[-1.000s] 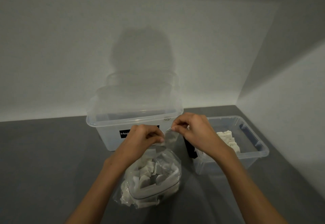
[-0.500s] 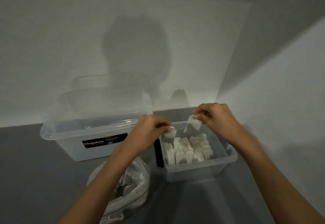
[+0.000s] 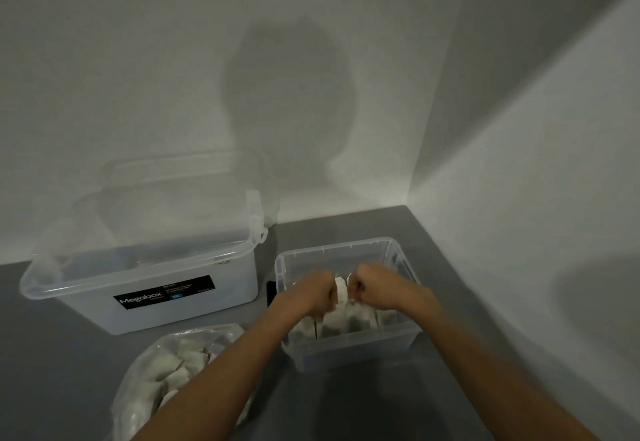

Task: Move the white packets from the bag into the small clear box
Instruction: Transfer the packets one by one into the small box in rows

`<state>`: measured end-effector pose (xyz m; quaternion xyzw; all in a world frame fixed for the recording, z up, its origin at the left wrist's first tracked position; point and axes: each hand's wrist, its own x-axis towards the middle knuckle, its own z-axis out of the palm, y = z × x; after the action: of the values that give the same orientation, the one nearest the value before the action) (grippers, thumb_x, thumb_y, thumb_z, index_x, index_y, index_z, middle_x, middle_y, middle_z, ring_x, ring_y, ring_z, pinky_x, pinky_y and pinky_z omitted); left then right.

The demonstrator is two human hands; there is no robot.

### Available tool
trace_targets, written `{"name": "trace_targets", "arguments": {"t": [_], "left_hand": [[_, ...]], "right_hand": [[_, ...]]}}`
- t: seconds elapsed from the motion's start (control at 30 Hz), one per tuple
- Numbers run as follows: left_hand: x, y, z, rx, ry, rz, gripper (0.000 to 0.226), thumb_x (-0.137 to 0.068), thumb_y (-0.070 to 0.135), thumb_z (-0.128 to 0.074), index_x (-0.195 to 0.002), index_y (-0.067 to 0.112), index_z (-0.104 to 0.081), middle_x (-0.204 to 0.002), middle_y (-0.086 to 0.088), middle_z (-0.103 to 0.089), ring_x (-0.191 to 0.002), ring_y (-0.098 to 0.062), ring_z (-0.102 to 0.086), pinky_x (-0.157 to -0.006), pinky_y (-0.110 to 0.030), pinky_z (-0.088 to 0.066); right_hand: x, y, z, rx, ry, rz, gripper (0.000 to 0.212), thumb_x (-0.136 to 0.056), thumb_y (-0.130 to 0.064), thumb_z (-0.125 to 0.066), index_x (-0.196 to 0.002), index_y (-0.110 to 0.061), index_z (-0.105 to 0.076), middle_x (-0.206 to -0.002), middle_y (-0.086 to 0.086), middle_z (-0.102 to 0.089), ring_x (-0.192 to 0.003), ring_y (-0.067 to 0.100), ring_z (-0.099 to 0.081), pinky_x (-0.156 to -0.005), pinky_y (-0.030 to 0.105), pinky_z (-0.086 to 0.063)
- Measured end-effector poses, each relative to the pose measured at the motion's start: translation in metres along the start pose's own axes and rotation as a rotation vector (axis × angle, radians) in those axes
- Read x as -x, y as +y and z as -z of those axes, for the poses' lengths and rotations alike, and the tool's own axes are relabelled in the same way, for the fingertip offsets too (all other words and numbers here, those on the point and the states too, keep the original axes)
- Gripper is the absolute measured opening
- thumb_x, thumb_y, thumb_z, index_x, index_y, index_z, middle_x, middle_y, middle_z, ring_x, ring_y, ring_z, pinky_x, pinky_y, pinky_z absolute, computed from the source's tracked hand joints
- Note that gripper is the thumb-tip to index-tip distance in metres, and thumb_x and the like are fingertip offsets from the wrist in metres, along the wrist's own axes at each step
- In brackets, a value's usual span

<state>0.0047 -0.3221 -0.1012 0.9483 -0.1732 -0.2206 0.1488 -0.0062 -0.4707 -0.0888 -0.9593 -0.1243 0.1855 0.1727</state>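
Two hands down inside the box (image 3: 353, 350), knuckles nearly meeting over its middle. Your left hand (image 3: 313, 293) is curled round a packet (image 3: 341, 293), held upright, I'd judge so it slots in beside the packets (image 3: 346, 324) already standing by the box's near wall. Your right hand (image 3: 374, 288) is curled too, but blur hides whether it grips anything. The bag (image 3: 162, 375) lies just left of the box, nearer you: close for short reaches, and plenty waits in it.

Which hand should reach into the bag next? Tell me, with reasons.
Left hand. The bag lies on its side, beneath its forearm; the right hand is farther off, over the small clear box. Both hands curl beside a white packet; release that first.
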Motion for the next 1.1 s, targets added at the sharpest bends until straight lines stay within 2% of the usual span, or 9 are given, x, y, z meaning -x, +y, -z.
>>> {"name": "trace_targets", "arguments": {"t": [0.1, 0.23, 0.4, 0.53, 0.83, 1.1], "left_hand": [[-0.009, 0.000, -0.012, -0.066, 0.015, 0.099, 0.024, -0.086, 0.006, -0.061, -0.110, 0.003, -0.063, -0.113, -0.013, -0.065, -0.103, -0.027, -0.062, -0.092, -0.034, -0.050], [-0.015, -0.002, -0.023, -0.113, 0.085, 0.175, 0.027, -0.091, 0.010, -0.055, -0.118, 0.004, -0.059, -0.120, -0.013, -0.061, -0.111, -0.026, -0.059, -0.097, -0.033, -0.046], [-0.015, -0.003, -0.029, -0.118, 0.170, 0.236, 0.021, -0.094, 0.011, -0.051, -0.110, 0.004, -0.061, -0.115, -0.011, -0.064, -0.106, -0.023, -0.062, -0.091, -0.029, -0.047], [-0.016, -0.003, -0.028, -0.107, 0.175, 0.242, 0.022, -0.096, 0.011, -0.048, -0.111, 0.002, -0.061, -0.116, -0.013, -0.064, -0.106, -0.024, -0.062, -0.093, -0.030, -0.046], [-0.015, -0.005, -0.030, -0.165, 0.171, 0.189, 0.027, -0.093, 0.011, -0.054, -0.119, 0.003, -0.056, -0.124, -0.013, -0.059, -0.113, -0.024, -0.058, -0.099, -0.031, -0.043], [-0.005, -0.001, -0.023, -0.118, 0.130, 0.209, 0.027, -0.097, 0.012, -0.049, -0.120, 0.001, -0.055, -0.126, -0.014, -0.058, -0.116, -0.025, -0.057, -0.101, -0.031, -0.041]], "right_hand": [[-0.014, -0.004, -0.011, 0.020, -0.045, -0.019, 0.016, -0.090, -0.008, -0.056, -0.098, 0.001, -0.066, -0.099, 0.017, -0.068, -0.083, 0.027, -0.062, -0.079, 0.035, -0.050], [-0.025, -0.007, -0.022, 0.060, -0.042, -0.034, 0.018, -0.092, -0.007, -0.055, -0.105, -0.001, -0.065, -0.107, 0.017, -0.066, -0.086, 0.026, -0.060, -0.080, 0.033, -0.047], [-0.032, -0.007, -0.027, 0.083, -0.028, -0.038, 0.020, -0.093, -0.010, -0.054, -0.110, -0.004, -0.063, -0.110, 0.016, -0.065, -0.093, 0.029, -0.062, -0.083, 0.034, -0.048], [-0.033, -0.010, -0.030, 0.111, -0.029, -0.026, 0.022, -0.094, -0.009, -0.053, -0.114, -0.003, -0.061, -0.114, 0.016, -0.064, -0.102, 0.031, -0.062, -0.086, 0.035, -0.047], [-0.031, -0.006, -0.032, 0.135, 0.029, -0.014, 0.022, -0.095, -0.012, -0.052, -0.113, -0.004, -0.061, -0.114, 0.015, -0.064, -0.101, 0.029, -0.062, -0.087, 0.034, -0.048], [-0.027, -0.009, -0.031, 0.160, 0.022, -0.031, 0.023, -0.095, -0.012, -0.051, -0.112, -0.005, -0.063, -0.113, 0.014, -0.065, -0.101, 0.029, -0.062, -0.091, 0.037, -0.050]]}}
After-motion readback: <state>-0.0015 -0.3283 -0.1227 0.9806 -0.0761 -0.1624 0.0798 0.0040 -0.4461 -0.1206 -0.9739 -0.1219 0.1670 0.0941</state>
